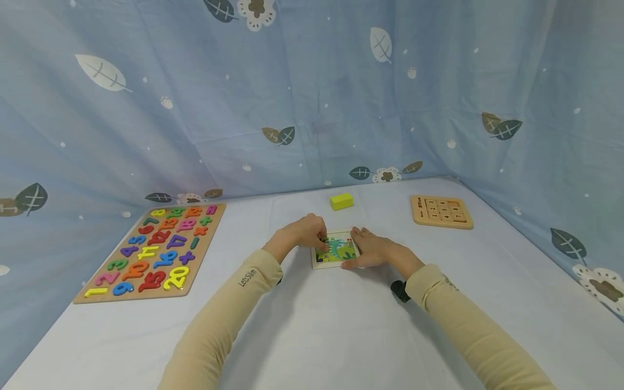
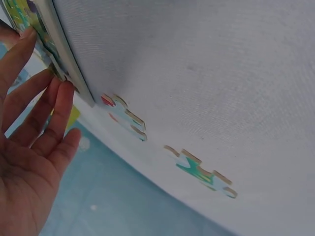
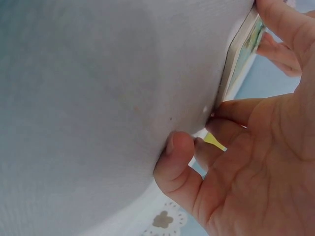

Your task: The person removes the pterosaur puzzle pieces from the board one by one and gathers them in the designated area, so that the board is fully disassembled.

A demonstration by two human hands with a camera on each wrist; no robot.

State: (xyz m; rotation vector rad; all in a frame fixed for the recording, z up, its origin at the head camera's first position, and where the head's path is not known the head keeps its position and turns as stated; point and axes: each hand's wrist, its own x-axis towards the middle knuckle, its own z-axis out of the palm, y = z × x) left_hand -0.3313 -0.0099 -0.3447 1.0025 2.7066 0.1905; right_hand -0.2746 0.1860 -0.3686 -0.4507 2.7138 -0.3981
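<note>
A jigsaw puzzle board [image 1: 336, 250] with a green and blue animal picture in a pale frame lies mid-table. My left hand [image 1: 306, 232] is over its left side, thumb and fingertips pinching a small puzzle piece [image 2: 55, 61] at the frame's edge; the fingers hide most of that piece. My right hand [image 1: 371, 250] lies along the board's right side, its straight fingers near the far corner and its thumb at the near corner. In the left wrist view, a puzzle piece with red on it [image 2: 124, 118] and a green-and-blue puzzle piece [image 2: 201, 172] lie loose on the table.
Behind the board stands a yellow block [image 1: 341, 201]. A wooden number board [image 1: 195, 265] with colourful numerals lies at the left. At the back right is a wooden sliding number puzzle [image 1: 441, 222]. A patterned blue curtain [image 1: 312, 97] hangs behind the white table [image 1: 331, 336].
</note>
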